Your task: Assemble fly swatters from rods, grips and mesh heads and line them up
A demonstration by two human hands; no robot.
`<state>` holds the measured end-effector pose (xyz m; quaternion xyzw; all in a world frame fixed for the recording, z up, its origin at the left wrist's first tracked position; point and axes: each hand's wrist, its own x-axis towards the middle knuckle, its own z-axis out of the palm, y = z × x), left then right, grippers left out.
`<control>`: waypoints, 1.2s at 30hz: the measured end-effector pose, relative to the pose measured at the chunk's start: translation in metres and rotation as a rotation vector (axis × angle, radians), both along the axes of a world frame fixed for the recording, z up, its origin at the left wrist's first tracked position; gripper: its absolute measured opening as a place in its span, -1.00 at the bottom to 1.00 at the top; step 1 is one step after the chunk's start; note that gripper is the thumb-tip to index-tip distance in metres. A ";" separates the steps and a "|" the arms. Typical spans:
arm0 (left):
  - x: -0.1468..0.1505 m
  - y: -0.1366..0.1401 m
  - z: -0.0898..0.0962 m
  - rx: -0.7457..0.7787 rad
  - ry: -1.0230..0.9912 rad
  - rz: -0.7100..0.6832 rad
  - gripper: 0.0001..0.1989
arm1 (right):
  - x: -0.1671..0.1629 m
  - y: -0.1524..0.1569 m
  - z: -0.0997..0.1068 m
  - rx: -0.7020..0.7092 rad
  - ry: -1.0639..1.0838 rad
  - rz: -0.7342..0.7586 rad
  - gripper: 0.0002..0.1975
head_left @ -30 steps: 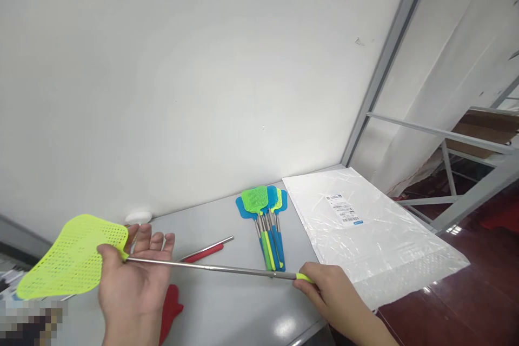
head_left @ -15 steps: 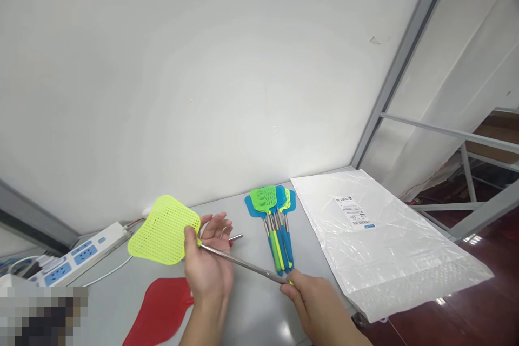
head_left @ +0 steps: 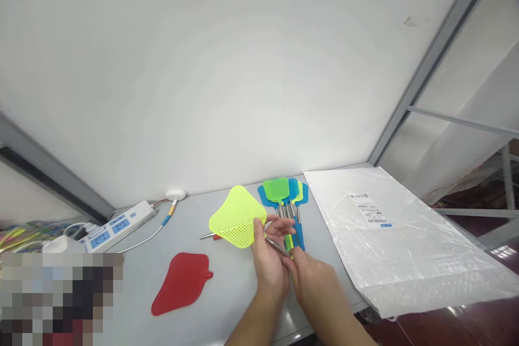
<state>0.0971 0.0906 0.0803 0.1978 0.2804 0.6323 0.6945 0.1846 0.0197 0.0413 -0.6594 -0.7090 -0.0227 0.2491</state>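
A yellow-green fly swatter (head_left: 237, 216) with a perforated head is held between both hands above the table. My left hand (head_left: 271, 265) has its thumb at the base of the swatter's head, with the metal rod lying across the palm and the other fingers loosely extended. Around the handle end, mostly hidden, closes my right hand (head_left: 314, 275). Only a short stretch of rod shows between them. Behind the hands lies a bundle of green, blue and yellow swatters (head_left: 279, 189). A loose red swatter head (head_left: 184, 281) rests on the table at the left.
A white padded mailer (head_left: 365, 232) with a label covers the table's right side. At the left stand a power strip (head_left: 117, 227) and a white cable (head_left: 146, 240). A metal rod with a red end (head_left: 206, 236) lies partly behind the yellow-green head. The wall borders the back.
The swatter's rod has become much shorter, its sections pushed together. My hands have come close to each other. The camera view has shifted, so the table's left side shows more.
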 end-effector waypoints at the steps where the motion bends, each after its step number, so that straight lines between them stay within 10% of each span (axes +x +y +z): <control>1: 0.006 -0.005 0.000 -0.001 0.015 -0.008 -0.64 | -0.002 0.002 0.001 -0.011 0.058 0.010 -0.58; 6: 0.007 -0.014 0.009 0.061 0.060 -0.046 -0.61 | 0.000 0.005 0.021 -0.308 0.568 0.116 -0.59; 12: -0.008 -0.017 0.015 0.099 0.055 -0.193 -0.56 | 0.006 0.008 0.028 -0.977 1.487 0.331 -0.56; 15: -0.015 -0.012 0.012 0.128 0.092 -0.232 -0.56 | 0.006 0.013 0.025 -1.004 1.607 0.355 -0.57; 25: -0.042 0.024 -0.014 0.164 0.334 -0.379 -0.49 | -0.007 0.006 0.024 -0.479 0.765 0.161 -0.73; 30: -0.037 0.019 -0.034 0.197 0.638 -0.358 -0.61 | 0.014 0.026 0.019 -0.358 0.703 -0.090 -0.69; 36: -0.031 0.002 -0.043 0.577 1.196 -0.281 -0.81 | 0.039 0.075 0.018 -0.340 0.402 -0.357 -0.74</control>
